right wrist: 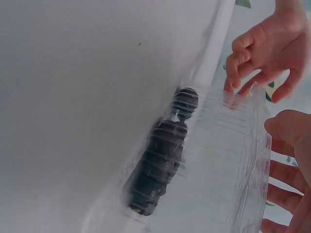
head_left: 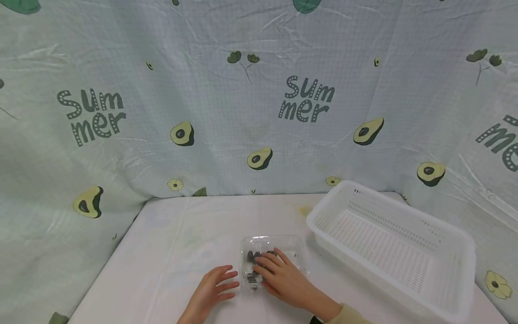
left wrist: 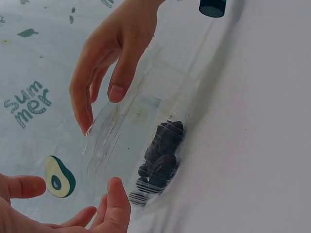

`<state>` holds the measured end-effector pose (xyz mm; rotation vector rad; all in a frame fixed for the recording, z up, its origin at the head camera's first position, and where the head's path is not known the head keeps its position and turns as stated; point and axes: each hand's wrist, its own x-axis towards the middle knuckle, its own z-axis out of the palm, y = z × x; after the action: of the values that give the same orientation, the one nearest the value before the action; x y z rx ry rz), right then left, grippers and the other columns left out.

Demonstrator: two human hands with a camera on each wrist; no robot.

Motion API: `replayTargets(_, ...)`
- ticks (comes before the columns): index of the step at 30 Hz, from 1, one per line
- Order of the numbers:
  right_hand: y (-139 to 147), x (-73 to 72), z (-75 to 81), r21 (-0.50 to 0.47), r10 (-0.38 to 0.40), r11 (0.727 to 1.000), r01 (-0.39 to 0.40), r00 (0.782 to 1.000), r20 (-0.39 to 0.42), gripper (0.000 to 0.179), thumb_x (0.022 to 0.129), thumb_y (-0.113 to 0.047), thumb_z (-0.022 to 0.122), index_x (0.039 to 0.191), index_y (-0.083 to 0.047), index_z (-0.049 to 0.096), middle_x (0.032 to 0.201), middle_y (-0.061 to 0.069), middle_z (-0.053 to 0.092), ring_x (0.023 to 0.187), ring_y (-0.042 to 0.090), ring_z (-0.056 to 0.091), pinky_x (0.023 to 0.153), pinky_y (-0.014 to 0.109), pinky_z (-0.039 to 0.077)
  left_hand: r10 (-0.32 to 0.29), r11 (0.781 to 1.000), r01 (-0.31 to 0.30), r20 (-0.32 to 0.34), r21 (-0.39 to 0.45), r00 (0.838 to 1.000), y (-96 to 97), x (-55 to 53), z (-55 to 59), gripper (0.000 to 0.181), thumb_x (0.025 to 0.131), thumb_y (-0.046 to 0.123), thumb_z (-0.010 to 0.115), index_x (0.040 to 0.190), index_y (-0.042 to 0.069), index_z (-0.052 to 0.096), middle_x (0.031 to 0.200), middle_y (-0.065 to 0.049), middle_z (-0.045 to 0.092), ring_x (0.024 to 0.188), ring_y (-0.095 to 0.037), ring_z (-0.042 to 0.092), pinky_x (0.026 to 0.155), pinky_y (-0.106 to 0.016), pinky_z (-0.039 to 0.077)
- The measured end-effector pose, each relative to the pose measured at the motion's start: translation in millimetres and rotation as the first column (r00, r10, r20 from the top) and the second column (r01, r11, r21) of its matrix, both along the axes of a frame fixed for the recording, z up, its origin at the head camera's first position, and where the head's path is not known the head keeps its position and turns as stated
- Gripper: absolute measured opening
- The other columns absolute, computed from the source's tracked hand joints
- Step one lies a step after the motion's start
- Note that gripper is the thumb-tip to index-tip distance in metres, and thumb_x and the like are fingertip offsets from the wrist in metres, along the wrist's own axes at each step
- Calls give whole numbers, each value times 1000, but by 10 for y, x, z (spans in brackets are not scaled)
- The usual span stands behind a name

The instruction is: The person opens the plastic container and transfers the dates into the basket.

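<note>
A clear plastic box lies on the white table, with several dark, roundish pieces inside that look like small fruit; their exact kind cannot be made out. My right hand is over the box, its fingers spread and loosely bent across the dark pieces in the head view. In the left wrist view its fingertips are near the box's upper rim, with nothing pinched between them. To the left of the box, my left hand holds nothing, its fingers apart and pointing toward the box's side.
A large white perforated basket stands to the right of the box on the table. Behind the table hangs a pale curtain printed with avocados and lettering. A dark cylindrical end shows by the right wrist.
</note>
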<state>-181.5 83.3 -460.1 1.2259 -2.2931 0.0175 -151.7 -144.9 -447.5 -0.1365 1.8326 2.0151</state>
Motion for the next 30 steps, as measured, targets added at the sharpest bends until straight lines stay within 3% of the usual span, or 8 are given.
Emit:
replayTargets(6,-81,-6,-10,-29,19,999,-20,1000,-16,35,79,-33,65,112,-24,54,120,-4,53,116,16,48,99,40,36,-12,996,5,77,91,997,42,-18,-66,57,95,32,30,132,-11,27,121,-21,52,97,-17,60,81,-35,48)
replayTargets(13,-157,-8,-20,-27,7,1000,-8,1000,-17,27,80,-35,64,103,-25,55,114,-6,56,113,15,50,97,40,38,-54,984,45,53,170,997,61,-19,-149,46,96,27,30,125,-6,40,104,-3,55,91,-12,60,79,-32,48)
replayTargets(24,-191,3,24,-11,-6,1000,6,1000,23,28,80,-37,64,104,-28,54,105,-9,56,108,13,50,96,38,39,-47,979,26,98,201,994,113,-6,-159,31,92,30,39,112,6,44,94,0,51,88,-13,60,77,-32,49)
replayTargets(30,-227,-13,38,-23,32,999,-32,999,10,36,78,-37,66,112,-32,55,103,-6,56,105,14,49,95,39,39,-57,975,34,100,219,993,97,1,-132,23,93,29,42,107,12,43,95,1,51,89,-12,59,78,-32,49)
